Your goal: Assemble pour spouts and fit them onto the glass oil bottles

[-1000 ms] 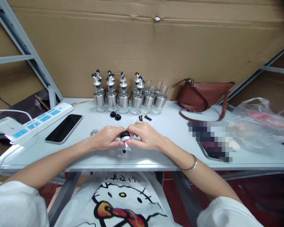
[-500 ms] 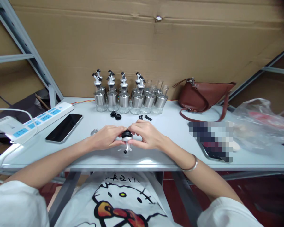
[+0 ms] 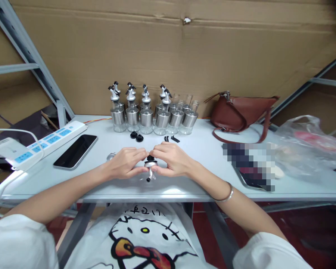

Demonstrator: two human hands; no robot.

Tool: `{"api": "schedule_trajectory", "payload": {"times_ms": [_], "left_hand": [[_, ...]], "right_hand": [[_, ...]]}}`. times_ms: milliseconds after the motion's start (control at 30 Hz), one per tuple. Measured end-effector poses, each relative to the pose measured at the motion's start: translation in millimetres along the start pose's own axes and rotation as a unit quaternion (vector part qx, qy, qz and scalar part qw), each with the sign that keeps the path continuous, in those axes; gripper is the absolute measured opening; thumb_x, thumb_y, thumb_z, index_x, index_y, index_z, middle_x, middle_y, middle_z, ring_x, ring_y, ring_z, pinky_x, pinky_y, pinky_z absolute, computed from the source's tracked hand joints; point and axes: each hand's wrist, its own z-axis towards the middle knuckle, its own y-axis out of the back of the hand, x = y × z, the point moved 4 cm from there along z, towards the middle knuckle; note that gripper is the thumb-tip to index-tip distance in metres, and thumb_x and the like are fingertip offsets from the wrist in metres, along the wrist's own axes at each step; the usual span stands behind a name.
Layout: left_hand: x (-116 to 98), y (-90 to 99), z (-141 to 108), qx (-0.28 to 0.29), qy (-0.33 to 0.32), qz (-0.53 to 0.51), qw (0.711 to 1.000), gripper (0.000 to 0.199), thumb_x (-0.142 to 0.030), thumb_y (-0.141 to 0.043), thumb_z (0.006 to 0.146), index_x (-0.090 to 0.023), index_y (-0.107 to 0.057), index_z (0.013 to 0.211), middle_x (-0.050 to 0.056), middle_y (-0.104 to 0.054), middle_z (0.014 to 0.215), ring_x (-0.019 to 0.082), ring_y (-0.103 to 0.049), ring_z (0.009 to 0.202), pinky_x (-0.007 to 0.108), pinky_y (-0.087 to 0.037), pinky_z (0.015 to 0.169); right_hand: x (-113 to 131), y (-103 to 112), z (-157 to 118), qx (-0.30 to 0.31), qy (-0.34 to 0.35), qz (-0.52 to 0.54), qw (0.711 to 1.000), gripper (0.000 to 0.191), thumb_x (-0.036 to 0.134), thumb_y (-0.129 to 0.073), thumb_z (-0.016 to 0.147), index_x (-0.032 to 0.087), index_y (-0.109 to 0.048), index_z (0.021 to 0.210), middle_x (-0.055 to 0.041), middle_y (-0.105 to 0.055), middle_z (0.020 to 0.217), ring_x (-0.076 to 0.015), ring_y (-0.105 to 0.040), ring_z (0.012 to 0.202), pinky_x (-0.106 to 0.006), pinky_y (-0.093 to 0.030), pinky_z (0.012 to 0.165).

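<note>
Between both hands, near the table's front edge, is a silver pour spout (image 3: 151, 164) with a black ribbed stopper on its far side and its nozzle toward me. My left hand (image 3: 127, 163) grips its left side with fingers and thumb. My right hand (image 3: 172, 160) pinches it from the right. Another silver piece (image 3: 111, 156) lies beside my left hand, partly hidden. Farther back are two black stoppers (image 3: 139, 138) and small black parts (image 3: 175, 139). Several glass bottles with metal bands (image 3: 146, 118) stand in rows behind, many with spouts, those at the right without.
A power strip (image 3: 49, 142) and a phone (image 3: 76, 151) lie at the left. On the right are a brown bag (image 3: 240, 114), a partly blurred phone (image 3: 253, 181) and a clear plastic bag (image 3: 305, 145). Cardboard (image 3: 168, 56) stands behind the table.
The black stopper now sits deeper between the fingertips and shows its narrow ribs rather than a wide rim. The fingers have shifted slightly around it.
</note>
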Motion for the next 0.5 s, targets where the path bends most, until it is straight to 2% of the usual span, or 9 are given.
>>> {"api": "schedule_trajectory", "payload": {"times_ms": [233, 500], "left_hand": [[4.5, -2.3, 0.1, 0.016, 0.031, -0.056, 0.998, 0.055, -0.058, -0.018, 0.098, -0.016, -0.052, 0.098, 0.001, -0.054, 0.069, 0.017, -0.050, 0.058, 0.028, -0.042, 0.061], [2.1, 1.8, 1.8, -0.018, 0.028, -0.058, 0.998, 0.052, -0.055, -0.018, 0.100, -0.016, -0.051, 0.092, 0.001, -0.054, 0.068, 0.014, -0.049, 0.054, 0.025, -0.039, 0.056]], "right_hand": [[0.5, 0.8, 0.3, 0.008, -0.031, 0.030, 0.999, 0.054, 0.055, -0.022, 0.100, 0.015, -0.057, 0.091, -0.0031, -0.057, 0.068, -0.0154, -0.046, 0.059, -0.028, -0.036, 0.062], [2.5, 3.3, 0.7, -0.001, -0.036, 0.027, 0.999, 0.057, 0.053, -0.020, 0.101, 0.015, -0.059, 0.086, -0.0022, -0.057, 0.065, -0.0141, -0.046, 0.056, -0.027, -0.034, 0.060]]}}
